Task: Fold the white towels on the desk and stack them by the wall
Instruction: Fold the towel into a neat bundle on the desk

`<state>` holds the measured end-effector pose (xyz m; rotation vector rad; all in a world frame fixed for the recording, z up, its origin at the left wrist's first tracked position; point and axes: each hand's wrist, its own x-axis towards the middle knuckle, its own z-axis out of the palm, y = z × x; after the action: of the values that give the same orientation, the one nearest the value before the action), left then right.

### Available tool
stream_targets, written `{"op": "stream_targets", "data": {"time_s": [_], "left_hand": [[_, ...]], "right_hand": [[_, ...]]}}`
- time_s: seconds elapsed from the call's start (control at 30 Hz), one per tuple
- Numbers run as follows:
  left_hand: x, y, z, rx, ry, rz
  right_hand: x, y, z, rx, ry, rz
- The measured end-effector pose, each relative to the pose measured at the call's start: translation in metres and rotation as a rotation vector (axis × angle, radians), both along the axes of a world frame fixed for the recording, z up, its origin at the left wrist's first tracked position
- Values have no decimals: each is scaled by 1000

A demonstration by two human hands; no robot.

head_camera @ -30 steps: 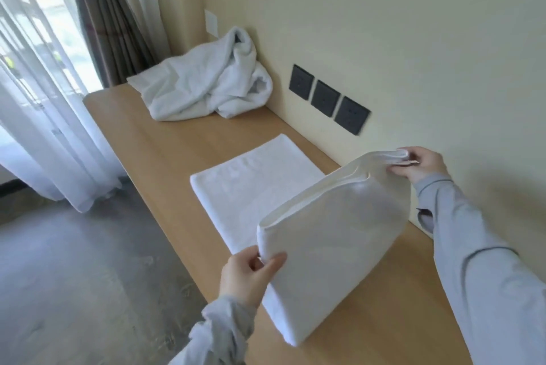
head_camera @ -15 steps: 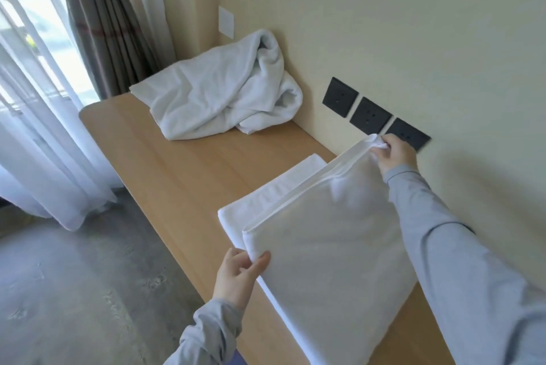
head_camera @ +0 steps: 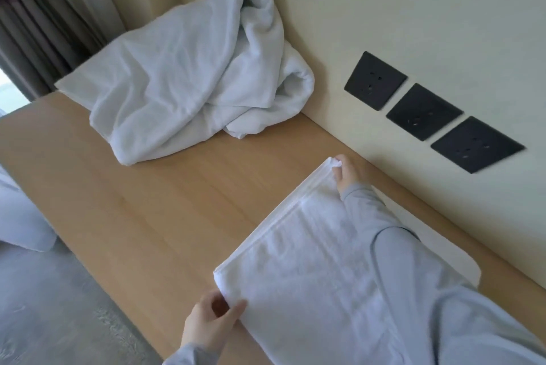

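Observation:
A white towel [head_camera: 307, 282] lies folded flat on the wooden desk [head_camera: 153, 205], its doubled edge running from near left to far right. My left hand [head_camera: 211, 324] pinches its near corner at the desk's front edge. My right hand [head_camera: 347, 174] grips the far corner close to the wall, the grey sleeve lying across the towel. A heap of crumpled white towels [head_camera: 189, 69] sits in the far corner of the desk against the wall.
Three black wall sockets [head_camera: 425, 112] are set in the cream wall just above the desk on the right. Dark and sheer curtains [head_camera: 35, 19] hang at the far left. Grey floor [head_camera: 44, 305] lies below the desk's front edge.
Both hands carried the lifted half of the towel over and down onto the other half, so it now lies flat. The view has tilted closer to the desk.

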<state>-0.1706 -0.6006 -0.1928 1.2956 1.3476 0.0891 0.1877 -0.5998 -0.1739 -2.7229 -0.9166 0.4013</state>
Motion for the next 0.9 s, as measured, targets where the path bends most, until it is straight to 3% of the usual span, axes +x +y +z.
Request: {"op": "stream_targets", "data": {"time_s": [0.07, 0.13, 0.23, 0.33, 0.5, 0.73, 0.9], "left_hand": [[4, 4, 2, 337, 69, 37], [20, 14, 9, 702, 68, -62], [50, 23, 15, 870, 111, -351], [62, 27, 8, 823, 137, -424], [60, 32, -3, 584, 98, -334], [51, 49, -6, 663, -121, -430], [41, 58, -13, 597, -215, -479]], "right_hand": [[-2, -3, -2, 21, -207, 137], [-5, -5, 1, 162, -338, 334], [-9, -10, 3, 246, -436, 664], [-12, -15, 1, 159, -481, 803], [-13, 0, -2, 52, -591, 860], [-8, 11, -8, 76, -633, 910], [-3, 29, -7, 143, -596, 819]]}}
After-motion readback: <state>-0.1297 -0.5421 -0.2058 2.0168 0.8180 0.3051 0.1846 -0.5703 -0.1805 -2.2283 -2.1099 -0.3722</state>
